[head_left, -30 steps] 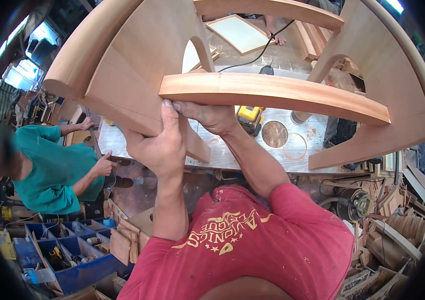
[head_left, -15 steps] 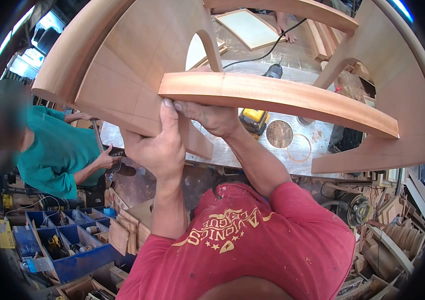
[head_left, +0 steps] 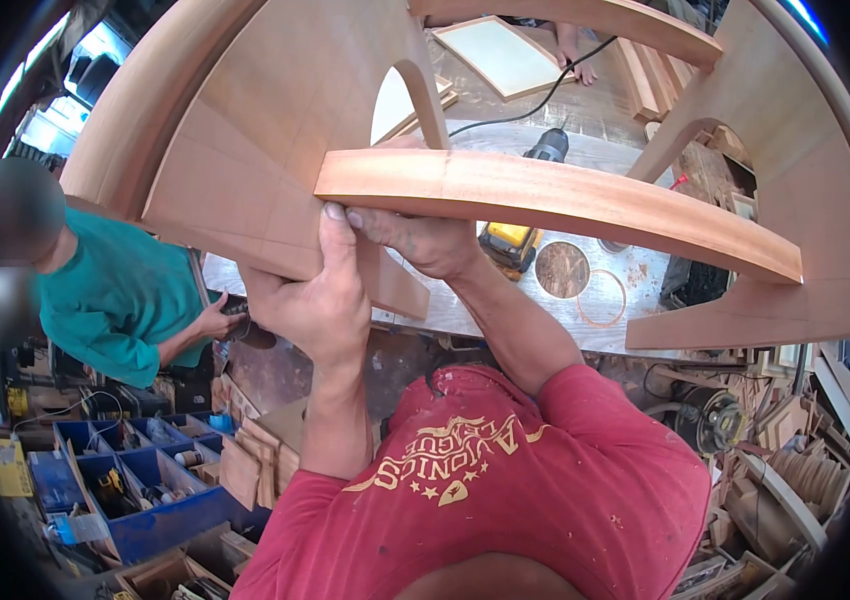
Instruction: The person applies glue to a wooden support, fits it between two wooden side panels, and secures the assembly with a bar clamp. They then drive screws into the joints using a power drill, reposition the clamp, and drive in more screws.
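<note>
A large wooden frame, with two cut-out side panels joined by curved crosspieces, stands before me. My left hand (head_left: 313,300) grips the lower edge of the left side panel (head_left: 245,150), its thumb pointing up at the joint. From below, my right hand (head_left: 425,240) holds the near curved crosspiece (head_left: 545,190) by its left end; most of its fingers are hidden behind the wood. The two thumbs nearly touch under that end. At the right, the crosspiece meets the other side panel (head_left: 815,220).
Below the frame is a worktable (head_left: 585,335) with a yellow-and-black power tool (head_left: 510,245) and a drill (head_left: 549,145). A co-worker in a green shirt (head_left: 125,290) stands left. Another person's hand (head_left: 575,65) rests by a framed panel (head_left: 500,55). A blue divided box (head_left: 160,525) sits lower left.
The co-worker at the left has leaned and shifted an arm. My hands keep the same grip, and the frame has barely moved in view.
</note>
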A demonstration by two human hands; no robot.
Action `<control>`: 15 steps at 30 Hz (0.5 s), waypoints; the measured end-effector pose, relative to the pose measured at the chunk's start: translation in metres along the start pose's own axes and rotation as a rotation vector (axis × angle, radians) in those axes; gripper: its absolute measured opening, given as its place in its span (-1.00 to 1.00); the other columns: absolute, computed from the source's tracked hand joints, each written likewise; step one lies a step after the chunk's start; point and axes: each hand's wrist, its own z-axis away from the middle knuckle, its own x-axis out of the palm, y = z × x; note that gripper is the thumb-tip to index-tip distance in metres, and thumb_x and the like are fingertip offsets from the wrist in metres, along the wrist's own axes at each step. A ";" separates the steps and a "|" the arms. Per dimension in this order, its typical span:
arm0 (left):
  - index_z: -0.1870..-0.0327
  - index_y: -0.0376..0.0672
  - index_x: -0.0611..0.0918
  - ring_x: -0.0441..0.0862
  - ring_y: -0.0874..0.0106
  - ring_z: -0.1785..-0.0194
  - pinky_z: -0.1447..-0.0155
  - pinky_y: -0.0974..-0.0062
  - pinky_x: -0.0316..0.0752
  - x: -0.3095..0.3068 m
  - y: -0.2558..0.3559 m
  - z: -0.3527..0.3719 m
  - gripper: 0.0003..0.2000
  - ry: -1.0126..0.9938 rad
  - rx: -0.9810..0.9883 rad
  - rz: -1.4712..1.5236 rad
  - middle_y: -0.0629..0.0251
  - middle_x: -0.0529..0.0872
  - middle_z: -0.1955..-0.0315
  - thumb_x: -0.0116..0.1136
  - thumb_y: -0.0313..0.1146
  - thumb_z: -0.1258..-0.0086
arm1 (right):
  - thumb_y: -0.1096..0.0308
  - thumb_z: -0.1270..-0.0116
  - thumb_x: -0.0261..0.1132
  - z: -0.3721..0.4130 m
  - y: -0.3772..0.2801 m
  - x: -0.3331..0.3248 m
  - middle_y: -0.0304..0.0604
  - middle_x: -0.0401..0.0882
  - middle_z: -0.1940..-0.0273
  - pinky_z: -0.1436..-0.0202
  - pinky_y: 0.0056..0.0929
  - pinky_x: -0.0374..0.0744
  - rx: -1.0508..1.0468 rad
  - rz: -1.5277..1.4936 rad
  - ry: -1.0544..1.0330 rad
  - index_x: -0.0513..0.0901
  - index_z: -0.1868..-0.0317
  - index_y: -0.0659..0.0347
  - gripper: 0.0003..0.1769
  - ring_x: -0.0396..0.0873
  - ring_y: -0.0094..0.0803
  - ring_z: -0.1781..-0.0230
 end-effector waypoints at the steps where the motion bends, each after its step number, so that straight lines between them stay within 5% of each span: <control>1: -0.05 -0.42 0.53 0.66 0.41 0.05 -0.07 0.44 0.55 0.001 0.000 0.000 -0.62 0.007 0.007 0.000 0.11 0.70 0.09 0.39 -0.51 -0.28 | 0.41 -0.23 0.49 0.000 -0.001 -0.001 -0.21 0.61 0.05 0.01 -0.41 0.55 -0.024 0.049 -0.014 0.67 -0.03 0.23 -0.64 0.59 -0.44 0.05; 4: -0.03 -0.42 0.55 0.67 0.38 0.05 -0.06 0.43 0.56 -0.009 -0.007 0.002 -0.65 -0.003 -0.005 -0.157 0.09 0.70 0.09 0.38 -0.50 -0.29 | 0.37 -0.24 0.47 0.003 -0.001 0.001 -0.22 0.61 0.03 0.00 -0.40 0.55 0.169 -0.110 -0.018 0.67 -0.04 0.23 -0.64 0.59 -0.45 0.05; 7: -0.07 -0.44 0.55 0.68 0.34 0.09 -0.01 0.41 0.62 -0.012 -0.005 -0.002 -0.60 -0.062 -0.144 -0.241 0.05 0.70 0.05 0.40 -0.44 -0.29 | 0.27 -0.20 0.51 0.007 0.009 0.003 -0.17 0.57 -0.08 -0.06 -0.42 0.55 0.071 0.092 -0.037 0.57 -0.21 0.22 -0.42 0.58 -0.48 0.05; 9: -0.18 -0.44 0.48 0.68 0.34 0.08 -0.03 0.38 0.63 -0.014 0.002 -0.003 -0.53 -0.136 -0.232 0.064 0.04 0.68 0.01 0.37 -0.42 -0.32 | 0.25 -0.16 0.53 0.019 0.002 -0.001 -0.13 0.53 -0.15 -0.08 -0.42 0.58 0.065 0.242 0.032 0.43 -0.35 0.18 -0.24 0.57 -0.47 0.05; 11: -0.28 -0.44 0.35 0.53 0.19 -0.20 -0.27 0.23 0.50 -0.022 -0.002 -0.002 -0.44 -0.076 -0.012 0.011 -0.08 0.51 -0.20 0.33 -0.47 -0.33 | 0.28 -0.14 0.53 0.032 -0.015 -0.003 -0.10 0.52 -0.17 -0.06 -0.43 0.63 0.188 0.215 0.038 0.33 -0.43 0.18 -0.14 0.58 -0.44 0.06; 15: -0.28 -0.38 0.32 0.48 0.13 -0.23 -0.29 0.14 0.48 -0.063 0.007 0.002 -0.43 0.009 0.491 0.256 0.01 0.46 -0.19 0.30 -0.42 -0.30 | 0.36 -0.14 0.49 0.074 -0.066 -0.005 -0.09 0.55 -0.12 0.06 -0.44 0.70 0.335 0.249 0.043 0.34 -0.43 0.23 -0.16 0.60 -0.42 0.09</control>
